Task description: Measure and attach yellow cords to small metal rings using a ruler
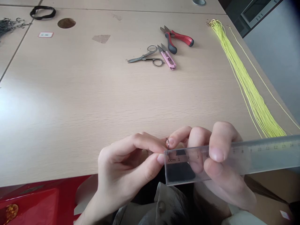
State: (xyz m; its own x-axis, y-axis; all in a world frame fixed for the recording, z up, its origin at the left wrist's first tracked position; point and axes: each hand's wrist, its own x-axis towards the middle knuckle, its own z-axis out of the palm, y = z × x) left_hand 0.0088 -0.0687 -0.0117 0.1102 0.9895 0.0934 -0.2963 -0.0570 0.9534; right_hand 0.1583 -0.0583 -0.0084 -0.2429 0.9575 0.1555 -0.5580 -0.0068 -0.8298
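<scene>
Closest to us, at the bottom of the view, are our two hands, held together just over the table's near edge. Our left hand [126,168] is mostly closed, with its thumb and first finger pinched on a small metal ring [167,143]. The ring stands upright at the tip of that pinch, and the first finger of our right hand [222,162] rests against it from the other side. Our right hand's thumb and other fingers curl around a clear plastic ruler [264,153], which lies level across the view with its zero mark just below the ring.

Below the hands, a red plastic bin [35,200] shows at the lower left and a cardboard box [267,190] at the lower right.

Beyond the hands stretches a pale wood-look table [70,103]. Farther up lie a pair of small scissors [145,56], pink thread snips [167,57] touching them, and red-and-black pliers [177,39] just beyond. To the right runs a long bundle of yellow cords [248,84]. At the far left are a tangle of metal rings [9,25], a white label [45,35], a brown disc [66,23], and a black elastic band [42,12].
</scene>
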